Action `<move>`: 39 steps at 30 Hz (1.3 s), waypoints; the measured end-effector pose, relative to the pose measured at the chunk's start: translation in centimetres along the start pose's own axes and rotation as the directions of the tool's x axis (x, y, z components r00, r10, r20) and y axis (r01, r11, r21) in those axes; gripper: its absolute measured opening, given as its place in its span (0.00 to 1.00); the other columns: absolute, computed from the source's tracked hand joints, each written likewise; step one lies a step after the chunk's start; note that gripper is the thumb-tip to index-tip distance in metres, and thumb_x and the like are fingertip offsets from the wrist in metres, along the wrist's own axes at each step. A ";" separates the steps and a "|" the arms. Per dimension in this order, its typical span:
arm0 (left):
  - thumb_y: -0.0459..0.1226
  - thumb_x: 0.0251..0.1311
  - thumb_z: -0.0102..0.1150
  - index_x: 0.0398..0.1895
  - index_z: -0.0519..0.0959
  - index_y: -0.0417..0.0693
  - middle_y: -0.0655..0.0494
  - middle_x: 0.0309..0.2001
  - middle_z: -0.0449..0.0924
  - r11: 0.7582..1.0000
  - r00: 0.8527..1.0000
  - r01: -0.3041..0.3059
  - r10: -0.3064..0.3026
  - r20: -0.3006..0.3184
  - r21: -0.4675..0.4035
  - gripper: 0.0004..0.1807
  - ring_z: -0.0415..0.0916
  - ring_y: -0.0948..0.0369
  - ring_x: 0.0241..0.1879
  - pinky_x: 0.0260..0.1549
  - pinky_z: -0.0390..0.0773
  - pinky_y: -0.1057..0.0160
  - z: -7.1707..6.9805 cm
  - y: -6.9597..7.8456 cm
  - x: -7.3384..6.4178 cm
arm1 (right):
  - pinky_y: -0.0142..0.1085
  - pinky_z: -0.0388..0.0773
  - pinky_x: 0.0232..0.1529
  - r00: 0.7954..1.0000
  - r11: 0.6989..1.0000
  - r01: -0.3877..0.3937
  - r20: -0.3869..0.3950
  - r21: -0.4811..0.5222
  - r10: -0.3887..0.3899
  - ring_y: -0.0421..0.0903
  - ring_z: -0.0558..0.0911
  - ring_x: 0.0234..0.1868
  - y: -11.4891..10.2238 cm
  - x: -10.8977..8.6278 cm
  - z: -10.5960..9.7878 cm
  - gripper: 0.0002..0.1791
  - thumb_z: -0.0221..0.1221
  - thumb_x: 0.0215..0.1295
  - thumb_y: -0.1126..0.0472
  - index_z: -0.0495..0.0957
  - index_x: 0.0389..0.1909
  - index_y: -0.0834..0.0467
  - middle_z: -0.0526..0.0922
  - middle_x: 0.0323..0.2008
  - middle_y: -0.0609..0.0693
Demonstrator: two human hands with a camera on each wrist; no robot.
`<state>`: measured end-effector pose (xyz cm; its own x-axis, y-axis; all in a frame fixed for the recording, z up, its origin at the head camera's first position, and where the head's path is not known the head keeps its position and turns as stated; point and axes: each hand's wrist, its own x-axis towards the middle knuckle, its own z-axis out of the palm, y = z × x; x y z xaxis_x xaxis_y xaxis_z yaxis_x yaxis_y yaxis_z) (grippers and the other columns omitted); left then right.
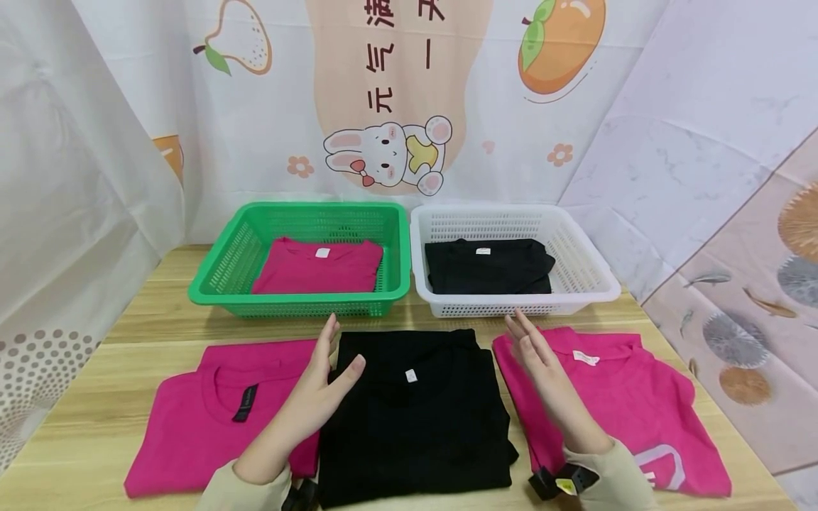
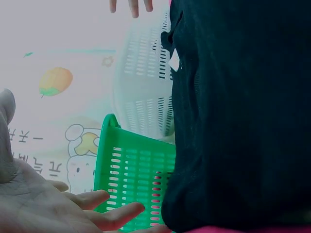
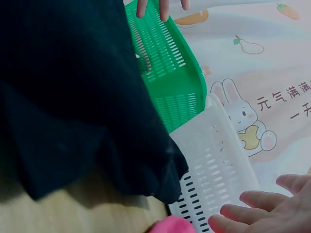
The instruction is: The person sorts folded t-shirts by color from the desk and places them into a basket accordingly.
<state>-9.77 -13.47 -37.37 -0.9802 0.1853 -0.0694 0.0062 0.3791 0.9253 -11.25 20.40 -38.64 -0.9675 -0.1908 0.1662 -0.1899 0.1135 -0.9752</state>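
Note:
A folded black T-shirt [image 1: 415, 426] with a white neck label lies in the middle of the table. My left hand [image 1: 309, 404] is at its left side, thumb and fingers extended, holding nothing. On the other side, my right hand [image 1: 552, 394] has straight fingers and is likewise without a hold. To the left lies a folded pink T-shirt [image 1: 172, 433] with a black label, partly hidden by my left forearm. Another pink T-shirt [image 1: 639, 404], with a white label and a pale print, lies at the right, partly behind my right hand and wrist.
Behind the shirts stand a green basket [image 1: 300, 299] holding a folded pink shirt [image 1: 319, 270] and a white basket [image 1: 517, 301] holding a folded black shirt [image 1: 488, 270]. They stand side by side on the wooden table [image 1: 153, 312]. A printed curtain [image 1: 268, 142] hangs behind.

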 end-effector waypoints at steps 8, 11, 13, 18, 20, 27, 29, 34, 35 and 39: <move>0.51 0.72 0.51 0.80 0.31 0.54 0.45 0.80 0.36 0.999 0.999 0.046 -0.046 -0.003 -0.001 0.48 0.40 0.37 0.77 0.68 0.51 0.29 -0.1 -0.3 -0.1 | 0.21 0.69 0.60 0.993 0.989 -0.113 0.044 0.094 0.109 0.19 0.70 0.60 0.7 0.0 0.3 0.34 0.37 0.81 0.51 0.41 0.78 0.63 0.48 0.76 0.71; 0.51 0.71 0.51 0.80 0.31 0.52 0.43 0.80 0.36 0.998 0.998 0.058 -0.058 0.001 0.013 0.48 0.41 0.34 0.76 0.66 0.53 0.28 0.0 -0.3 -0.1 | 0.24 0.72 0.60 0.985 0.982 -0.167 0.052 0.086 0.163 0.35 0.70 0.67 0.8 -0.1 0.5 0.34 0.36 0.81 0.50 0.41 0.79 0.62 0.50 0.76 0.69; 0.52 0.71 0.52 0.80 0.31 0.52 0.43 0.80 0.36 0.998 0.998 0.067 -0.067 0.001 0.020 0.49 0.41 0.34 0.76 0.66 0.54 0.28 0.0 -0.4 -0.2 | 0.31 0.73 0.63 0.977 0.976 -0.209 0.060 0.070 0.205 0.49 0.66 0.72 0.8 -0.1 0.6 0.33 0.36 0.82 0.50 0.41 0.79 0.61 0.50 0.76 0.67; 0.53 0.70 0.53 0.80 0.33 0.51 0.41 0.79 0.38 0.996 0.997 0.082 -0.082 -0.008 0.036 0.49 0.42 0.35 0.76 0.66 0.55 0.29 0.1 -0.7 -0.1 | 0.56 0.66 0.68 0.947 0.945 -0.319 0.062 0.068 0.315 0.66 0.56 0.75 1.0 -0.2 0.9 0.34 0.37 0.81 0.48 0.43 0.78 0.60 0.50 0.77 0.65; 0.53 0.69 0.54 0.80 0.34 0.51 0.40 0.79 0.38 0.995 0.996 0.084 -0.084 -0.007 0.045 0.50 0.44 0.33 0.75 0.65 0.57 0.29 0.2 -1.0 0.0 | 0.59 0.64 0.69 0.934 0.930 -0.357 0.057 0.086 0.353 0.67 0.56 0.75 1.1 -0.2 0.9 0.33 0.38 0.81 0.48 0.45 0.78 0.60 0.50 0.77 0.64; 0.51 0.69 0.55 0.80 0.38 0.48 0.38 0.78 0.43 0.995 0.996 0.091 -0.090 -0.018 0.040 0.47 0.49 0.34 0.74 0.64 0.60 0.30 0.3 -1.9 0.3 | 0.51 0.71 0.66 0.902 0.894 -0.432 0.035 0.117 0.431 0.64 0.63 0.72 1.9 -0.2 0.8 0.33 0.41 0.80 0.49 0.47 0.77 0.60 0.53 0.76 0.64; 0.51 0.69 0.55 0.79 0.39 0.48 0.37 0.78 0.44 0.995 0.996 0.091 -0.090 -0.017 0.043 0.47 0.50 0.34 0.73 0.64 0.61 0.30 0.3 -2.0 0.3 | 0.47 0.73 0.64 0.895 0.887 -0.445 0.032 0.125 0.444 0.60 0.67 0.69 2.1 -0.3 0.8 0.34 0.43 0.79 0.50 0.47 0.77 0.61 0.55 0.75 0.65; 0.52 0.66 0.58 0.79 0.42 0.49 0.38 0.78 0.45 0.994 0.996 0.090 -0.090 -0.009 0.068 0.48 0.51 0.35 0.73 0.63 0.63 0.31 0.5 -2.2 0.2 | 0.43 0.77 0.58 0.887 0.879 -0.460 0.111 0.126 0.448 0.49 0.76 0.59 2.8 -0.3 0.5 0.37 0.53 0.75 0.54 0.47 0.77 0.58 0.61 0.71 0.66; 0.52 0.66 0.59 0.79 0.42 0.49 0.38 0.78 0.45 0.994 0.996 0.090 -0.089 -0.010 0.069 0.48 0.51 0.35 0.73 0.63 0.63 0.31 0.6 -2.2 0.2 | 0.43 0.78 0.57 0.887 0.881 -0.455 0.148 0.130 0.437 0.47 0.78 0.57 3.0 -0.3 0.4 0.39 0.55 0.73 0.56 0.46 0.77 0.58 0.64 0.69 0.66; 0.51 0.65 0.60 0.79 0.44 0.50 0.39 0.78 0.46 0.994 0.996 0.091 -0.090 -0.011 0.062 0.48 0.51 0.36 0.73 0.62 0.64 0.31 0.7 -2.2 0.1 | 0.43 0.82 0.51 0.877 0.885 -0.426 0.324 0.186 0.354 0.48 0.85 0.50 3.7 -0.4 0.5 0.46 0.60 0.68 0.65 0.41 0.77 0.56 0.78 0.60 0.59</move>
<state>-9.77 -13.69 -39.70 -0.9790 0.1401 -0.1482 -0.0704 0.4501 0.8902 -11.54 20.40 -42.41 -0.8620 -0.4430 -0.2465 0.2749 0.0001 -0.9615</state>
